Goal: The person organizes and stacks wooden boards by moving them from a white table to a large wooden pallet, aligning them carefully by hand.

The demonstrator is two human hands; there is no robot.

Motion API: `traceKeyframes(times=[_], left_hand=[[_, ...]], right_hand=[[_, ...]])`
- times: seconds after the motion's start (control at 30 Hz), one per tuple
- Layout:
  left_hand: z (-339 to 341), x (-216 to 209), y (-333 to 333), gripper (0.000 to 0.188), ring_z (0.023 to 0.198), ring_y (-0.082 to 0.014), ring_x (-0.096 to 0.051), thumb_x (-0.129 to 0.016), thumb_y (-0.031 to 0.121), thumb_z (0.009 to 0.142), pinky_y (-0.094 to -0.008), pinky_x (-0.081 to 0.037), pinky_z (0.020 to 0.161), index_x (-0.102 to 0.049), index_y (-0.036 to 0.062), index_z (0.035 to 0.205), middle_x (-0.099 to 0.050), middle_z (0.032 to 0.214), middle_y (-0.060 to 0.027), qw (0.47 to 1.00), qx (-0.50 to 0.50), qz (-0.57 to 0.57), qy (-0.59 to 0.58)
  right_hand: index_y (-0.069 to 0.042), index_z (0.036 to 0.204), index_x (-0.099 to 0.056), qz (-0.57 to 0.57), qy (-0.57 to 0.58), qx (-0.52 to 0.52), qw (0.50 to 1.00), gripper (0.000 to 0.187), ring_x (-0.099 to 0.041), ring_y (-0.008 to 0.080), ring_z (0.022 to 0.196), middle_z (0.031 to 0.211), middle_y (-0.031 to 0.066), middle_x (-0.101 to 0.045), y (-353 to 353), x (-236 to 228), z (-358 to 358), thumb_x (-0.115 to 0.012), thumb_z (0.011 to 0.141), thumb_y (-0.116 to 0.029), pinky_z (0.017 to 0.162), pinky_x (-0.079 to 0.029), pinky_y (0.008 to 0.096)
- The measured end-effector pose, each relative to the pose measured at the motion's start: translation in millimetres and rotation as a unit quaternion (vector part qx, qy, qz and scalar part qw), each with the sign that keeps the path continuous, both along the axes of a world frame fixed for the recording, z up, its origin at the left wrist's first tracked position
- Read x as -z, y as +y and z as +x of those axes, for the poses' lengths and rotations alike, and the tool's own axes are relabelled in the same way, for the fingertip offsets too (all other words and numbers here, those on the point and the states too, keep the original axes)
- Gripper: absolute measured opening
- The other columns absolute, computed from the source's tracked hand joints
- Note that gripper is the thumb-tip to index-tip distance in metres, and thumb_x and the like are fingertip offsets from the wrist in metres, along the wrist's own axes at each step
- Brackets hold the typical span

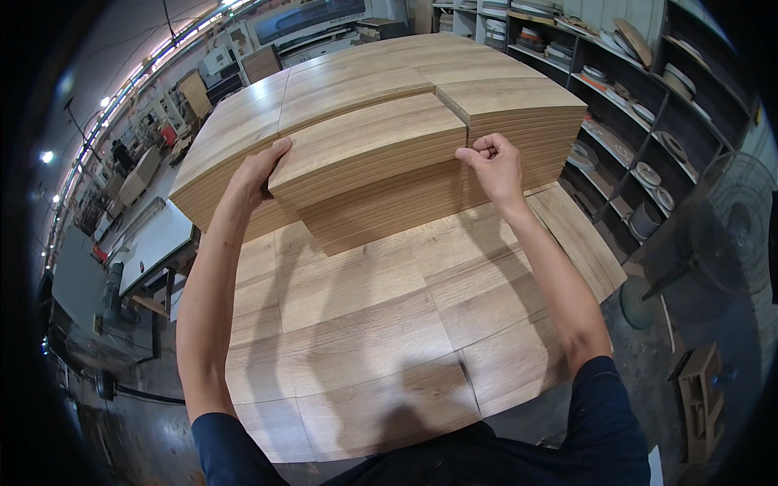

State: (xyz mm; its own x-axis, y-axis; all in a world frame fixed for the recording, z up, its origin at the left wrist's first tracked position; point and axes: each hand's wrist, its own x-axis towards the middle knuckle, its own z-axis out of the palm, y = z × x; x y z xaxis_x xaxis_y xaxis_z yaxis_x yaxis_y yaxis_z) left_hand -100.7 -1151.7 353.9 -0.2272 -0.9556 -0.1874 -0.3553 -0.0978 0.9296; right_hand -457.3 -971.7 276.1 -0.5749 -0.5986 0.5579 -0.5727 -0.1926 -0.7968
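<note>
Gripping the top panel (pixel 369 142) of the near stack (pixel 389 202), I have my left hand (pixel 259 170) flat on its left end and my right hand (pixel 490 166) pinched on its right corner, hands apart. To do it well, I judge both ends should rise together, level, so the edges don't scrape the panel beneath. Counts: two hands, one panel held, about four stacks side by side on the low board layer (pixel 365 340); panels per stack I cannot tell.
</note>
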Motion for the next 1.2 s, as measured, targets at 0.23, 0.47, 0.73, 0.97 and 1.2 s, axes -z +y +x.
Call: traceKeyframes(times=[0.23, 0.47, 0.73, 0.97, 1.2], left_hand=[[-14.0, -11.1, 7.6, 0.073, 0.102, -0.0218, -0.061, -0.059, 0.065, 0.087, -0.0389, -0.052, 0.084, -0.06, 0.0011, 0.124, -0.064, 0.115, -0.0153, 0.996, -0.01, -0.02, -0.081], [32.5, 37.6, 25.3, 0.067, 0.105, -0.0203, -0.06, -0.055, 0.06, 0.093, -0.0309, -0.047, 0.091, -0.063, -0.0011, 0.12, -0.064, 0.112, -0.0111, 0.984, 0.074, -0.115, 0.116], [14.7, 66.4, 69.2, 0.048, 0.105, -0.0178, -0.062, -0.08, 0.018, 0.081, -0.0337, -0.05, 0.094, -0.061, -0.0029, 0.12, -0.067, 0.112, -0.0109, 0.958, 0.119, -0.246, 0.091], [9.3, 65.0, 72.4, 0.046, 0.099, -0.0185, -0.065, -0.08, 0.014, 0.079, -0.0331, -0.053, 0.09, -0.061, -0.0031, 0.117, -0.069, 0.106, -0.0111, 0.961, 0.08, -0.245, 0.097], [20.4, 83.0, 53.6, 0.086, 0.146, -0.0267, -0.023, -0.043, 0.057, 0.099, -0.0363, -0.018, 0.119, -0.016, -0.0047, 0.153, -0.024, 0.158, -0.0189, 0.937, 0.082, -0.243, 0.239]], right_hand=[[-0.004, 0.073, -0.064, 0.007, -0.012, 0.018, 1.0, 0.024, -0.05, 0.0051, 0.061, 0.066, -0.0023, -0.061, -5.9, -0.5, -5.5, -0.085, 0.073, -0.017, 0.056, -0.043, 0.0232], [-0.005, 0.073, -0.066, -0.023, -0.009, -0.015, 1.0, 0.027, -0.055, 0.0082, 0.059, 0.065, -0.0004, -0.064, -13.6, 17.9, -16.1, -0.087, 0.069, -0.021, 0.055, -0.046, 0.0263], [-0.004, 0.075, -0.067, -0.021, 0.015, -0.003, 1.0, 0.025, -0.055, 0.0073, 0.059, 0.067, -0.0004, -0.065, -11.5, 14.5, -14.7, -0.087, 0.068, -0.017, 0.056, -0.046, 0.0245], [-0.004, 0.075, -0.067, -0.009, 0.004, -0.015, 1.0, 0.025, -0.055, 0.0075, 0.059, 0.067, 0.0001, -0.065, -10.3, 10.9, -14.8, -0.086, 0.07, -0.018, 0.056, -0.046, 0.0246], [-0.002, 0.08, -0.068, -0.011, 0.012, -0.043, 0.999, 0.02, -0.058, 0.008, 0.063, 0.069, 0.0016, -0.066, -7.4, 13.6, -17.5, -0.08, 0.079, -0.018, 0.061, -0.048, 0.0245]])
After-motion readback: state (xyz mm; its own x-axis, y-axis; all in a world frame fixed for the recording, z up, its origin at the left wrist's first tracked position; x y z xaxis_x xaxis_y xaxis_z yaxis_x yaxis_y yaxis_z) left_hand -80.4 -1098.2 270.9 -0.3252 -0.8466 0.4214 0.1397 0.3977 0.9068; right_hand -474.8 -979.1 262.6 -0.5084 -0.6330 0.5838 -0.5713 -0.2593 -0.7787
